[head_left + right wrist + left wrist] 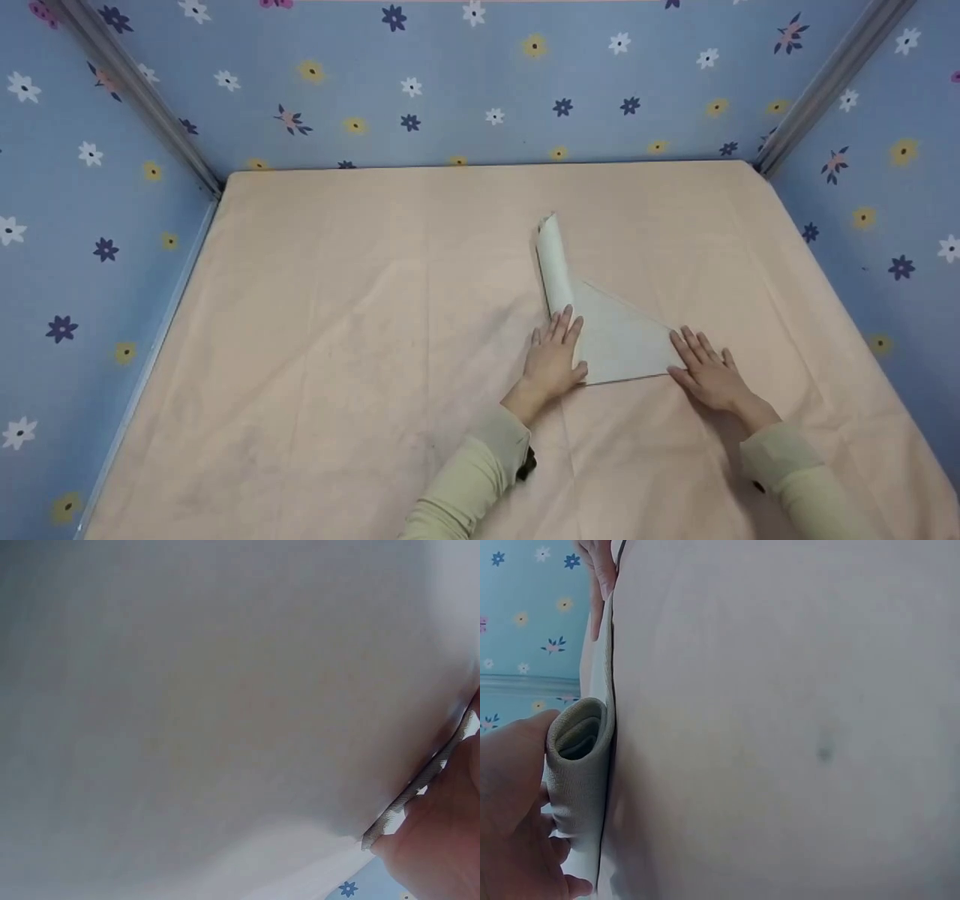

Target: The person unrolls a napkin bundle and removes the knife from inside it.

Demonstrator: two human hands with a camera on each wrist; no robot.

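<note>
A pale green cloth-like sheet [622, 341] lies on the table, its left side wound into a narrow roll [553, 262] that points away from me. My left hand [550, 365] rests on the near part of this roll with fingers stretched forward. From the left wrist, the roll's spiral end [577, 795] shows beside the hand [514, 802]. At the sheet's narrower right edge, my right hand [711, 375] lies flat, fingers extended, pressing that edge. The right wrist view shows a thin cloth edge [409, 795] under the hand [442, 825].
A peach tablecloth [337, 337] with faint creases covers the table. Blue flowered panels [465, 82] stand behind and on both sides, with grey posts [832, 90] at the back corners. Pale green sleeves [480, 465] cover both forearms.
</note>
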